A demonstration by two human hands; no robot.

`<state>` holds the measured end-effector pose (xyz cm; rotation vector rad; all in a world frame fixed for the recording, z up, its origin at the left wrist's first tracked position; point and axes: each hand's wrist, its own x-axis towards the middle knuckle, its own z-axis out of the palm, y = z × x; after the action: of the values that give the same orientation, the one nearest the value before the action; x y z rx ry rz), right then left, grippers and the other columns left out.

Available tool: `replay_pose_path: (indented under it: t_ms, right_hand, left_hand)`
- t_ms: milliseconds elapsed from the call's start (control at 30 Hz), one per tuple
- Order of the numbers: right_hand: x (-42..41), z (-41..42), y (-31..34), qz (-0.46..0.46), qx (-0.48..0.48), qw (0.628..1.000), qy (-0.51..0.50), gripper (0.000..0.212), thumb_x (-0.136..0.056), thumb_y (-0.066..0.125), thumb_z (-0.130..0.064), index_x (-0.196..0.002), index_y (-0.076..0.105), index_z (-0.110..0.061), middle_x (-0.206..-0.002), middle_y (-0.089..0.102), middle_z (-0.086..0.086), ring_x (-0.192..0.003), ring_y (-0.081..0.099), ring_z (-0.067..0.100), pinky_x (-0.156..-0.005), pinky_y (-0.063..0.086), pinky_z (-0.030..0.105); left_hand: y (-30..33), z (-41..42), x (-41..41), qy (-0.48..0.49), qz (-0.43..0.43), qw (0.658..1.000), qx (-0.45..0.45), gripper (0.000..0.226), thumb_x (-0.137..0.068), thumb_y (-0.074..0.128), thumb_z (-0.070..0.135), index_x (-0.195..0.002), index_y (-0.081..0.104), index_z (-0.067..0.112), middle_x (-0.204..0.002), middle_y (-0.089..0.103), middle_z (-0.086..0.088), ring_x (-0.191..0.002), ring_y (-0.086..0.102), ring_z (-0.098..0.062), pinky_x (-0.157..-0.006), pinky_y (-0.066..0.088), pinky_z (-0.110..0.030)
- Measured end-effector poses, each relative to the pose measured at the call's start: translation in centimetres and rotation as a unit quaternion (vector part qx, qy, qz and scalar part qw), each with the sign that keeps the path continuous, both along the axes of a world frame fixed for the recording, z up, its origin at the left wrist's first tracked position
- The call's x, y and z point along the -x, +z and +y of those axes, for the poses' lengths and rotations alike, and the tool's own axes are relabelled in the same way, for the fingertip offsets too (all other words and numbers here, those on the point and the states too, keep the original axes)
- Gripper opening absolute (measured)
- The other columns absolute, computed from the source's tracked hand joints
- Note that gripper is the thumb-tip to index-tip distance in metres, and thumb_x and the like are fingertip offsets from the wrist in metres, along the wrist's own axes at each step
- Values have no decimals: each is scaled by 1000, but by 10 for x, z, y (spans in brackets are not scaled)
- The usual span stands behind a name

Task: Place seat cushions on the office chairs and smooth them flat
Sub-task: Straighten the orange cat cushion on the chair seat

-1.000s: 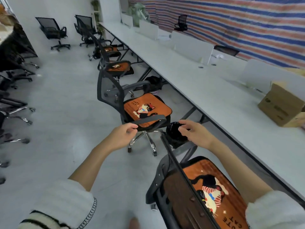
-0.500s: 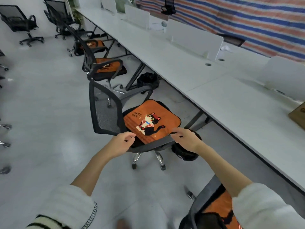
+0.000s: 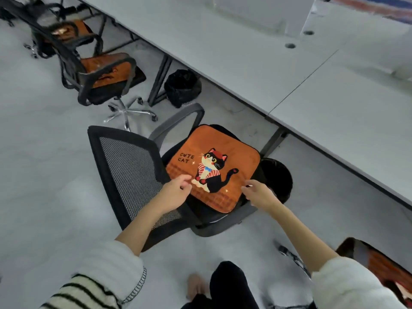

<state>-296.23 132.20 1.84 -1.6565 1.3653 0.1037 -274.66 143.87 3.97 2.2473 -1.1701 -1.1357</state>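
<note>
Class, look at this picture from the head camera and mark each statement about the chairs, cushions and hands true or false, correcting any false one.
1. The orange square cushion with the cat print lies on the seat of the nearest black mesh-backed office chair. True.
2. The left hand and the right hand are both at the cushion's near edge. True.
3. The cushion reads "HAPPY DOG". False: it reads "CUTE CAT".
4. The next black office chair behind has a bare seat. False: an orange cushion lies on it.
5. The black waste bin stands on top of the long grey-white desk. False: it stands on the floor under the desk.
</note>
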Motion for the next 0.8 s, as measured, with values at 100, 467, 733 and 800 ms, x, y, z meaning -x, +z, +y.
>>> replay_pose_path:
  t_ms: [100,467,733,800]
  right_hand:
    - [-20,-25,-36,16,-26,999,-42,50,-97,45,-35,-142,38,-12,-135,54,9,-115,56,29,-100,45,36]
    - [-76,-147,-188,86,-104,976,-169,50,-100,39,-26,-146,31,-9,-136,51,13,-113,55,31,-88,44,34]
    - [-91,-191,-270,180,-40,967,-175,61,-98,41,-22,-150,13,-4,-159,3,16,-147,1,30,-120,7,42]
    - [-91,-189,-285,200,-44,963,-174,67,-99,41,-24,-150,4,-2,-159,-5,16,-147,-8,28,-120,-1,39]
  left_hand:
    - [-40,-31,-26,-11,3,1000,-17,43,-99,43,25,-141,38,19,-140,47,-5,-128,45,-19,-107,37,-35]
    - [-207,-146,-102,16,-56,991,-118,57,-99,41,21,-150,18,13,-155,23,-9,-143,24,-23,-116,23,-38]
    - [-301,-215,-154,25,-122,986,-108,58,-96,43,15,-149,18,6,-157,10,-16,-146,8,-29,-119,13,-40]
    - [-315,-226,-162,27,-124,984,-127,63,-96,43,14,-150,12,7,-158,1,-17,-146,1,-31,-119,10,-41]
